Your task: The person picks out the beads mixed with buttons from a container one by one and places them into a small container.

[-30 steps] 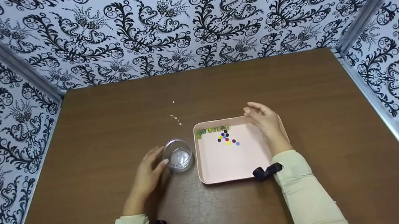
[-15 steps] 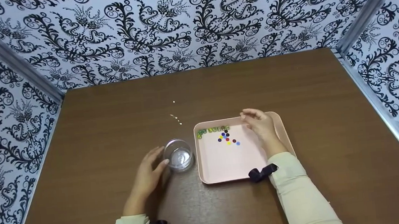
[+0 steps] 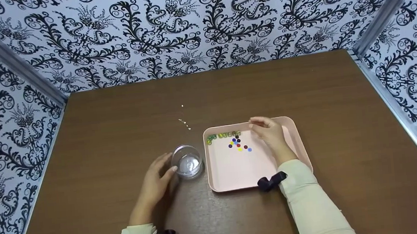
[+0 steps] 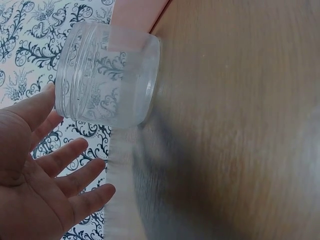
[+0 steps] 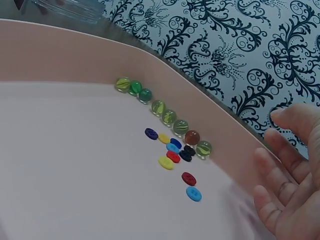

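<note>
A clear, screw-necked plastic jar stands upright left of a pink tray. My left hand is at the jar's left side; in the left wrist view its thumb meets the rim and the other fingers are spread loosely, not wrapped round it. Over the tray's far right part hovers my right hand, its fingers loosely bent and nothing seen in them. Several glass marbles, mostly green and yellow, line the tray's far wall. Several coloured buttons lie loose beside them.
Small whitish specks lie on the brown table beyond the jar. Patterned black-and-white walls close off the back and both sides. The tray's raised rim borders the marbles and buttons.
My right hand has moved left and slightly nearer over the tray, toward the marbles and buttons. My left hand and the jar have stayed in place.
</note>
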The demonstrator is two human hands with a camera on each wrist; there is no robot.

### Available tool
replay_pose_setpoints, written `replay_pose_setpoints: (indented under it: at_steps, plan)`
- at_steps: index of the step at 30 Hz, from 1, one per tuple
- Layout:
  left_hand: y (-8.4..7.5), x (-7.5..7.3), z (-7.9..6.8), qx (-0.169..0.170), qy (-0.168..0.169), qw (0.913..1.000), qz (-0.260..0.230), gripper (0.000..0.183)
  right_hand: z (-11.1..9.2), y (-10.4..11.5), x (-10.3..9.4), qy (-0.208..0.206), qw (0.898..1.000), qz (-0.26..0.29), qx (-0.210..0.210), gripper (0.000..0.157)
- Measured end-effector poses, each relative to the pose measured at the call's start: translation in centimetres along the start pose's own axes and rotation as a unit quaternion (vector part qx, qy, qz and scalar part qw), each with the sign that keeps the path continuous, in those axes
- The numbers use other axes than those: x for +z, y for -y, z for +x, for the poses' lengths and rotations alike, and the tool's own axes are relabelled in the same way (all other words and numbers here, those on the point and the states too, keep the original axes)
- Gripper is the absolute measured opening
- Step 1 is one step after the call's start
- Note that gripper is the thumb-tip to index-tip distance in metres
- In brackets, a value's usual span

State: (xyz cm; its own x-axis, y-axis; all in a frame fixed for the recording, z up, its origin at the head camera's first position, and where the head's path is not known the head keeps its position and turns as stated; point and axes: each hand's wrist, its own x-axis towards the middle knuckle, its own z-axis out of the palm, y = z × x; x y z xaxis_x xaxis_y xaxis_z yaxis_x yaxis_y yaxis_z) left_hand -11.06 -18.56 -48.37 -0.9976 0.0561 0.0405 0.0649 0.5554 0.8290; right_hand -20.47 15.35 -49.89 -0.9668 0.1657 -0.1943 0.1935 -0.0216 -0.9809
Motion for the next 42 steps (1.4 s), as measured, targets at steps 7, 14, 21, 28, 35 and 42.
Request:
replay_pose_setpoints:
  at_steps: [7, 14, 21, 28, 35, 42]
  plan:
    - [0.0, 0.1, -0.1, 0.005, 0.002, 1.0000, -0.006, 0.042, 0.1, -0.5, 0.6, -0.007, 1.000, -0.006, -0.014, 0.029]
    - [0.0, 0.2, -0.1, 0.014, 0.000, 0.9999, -0.008, 0.041, -0.1, -0.4, 1.0, -0.007, 1.000, -0.007, -0.024, 0.028]
    - [0.1, 0.2, 0.0, 0.015, -0.004, 0.9998, -0.009, 0.041, -0.1, -0.5, 1.3, 0.013, 0.999, -0.038, -0.023, 0.026]
    - [0.2, 0.1, -0.1, 0.011, 0.001, 0.9999, -0.005, 0.041, 0.0, -0.9, 1.5, 0.025, 0.997, -0.074, -0.028, 0.028]
    - [0.1, 0.1, 0.0, 0.000, 0.009, 1.0000, -0.002, 0.042, 0.0, -1.4, 1.7, 0.050, 0.993, -0.106, -0.031, 0.030]
    - [0.2, -0.1, 0.1, 0.005, 0.006, 1.0000, 0.003, 0.041, 0.2, -1.4, 1.9, 0.042, 0.989, -0.139, -0.043, 0.029]
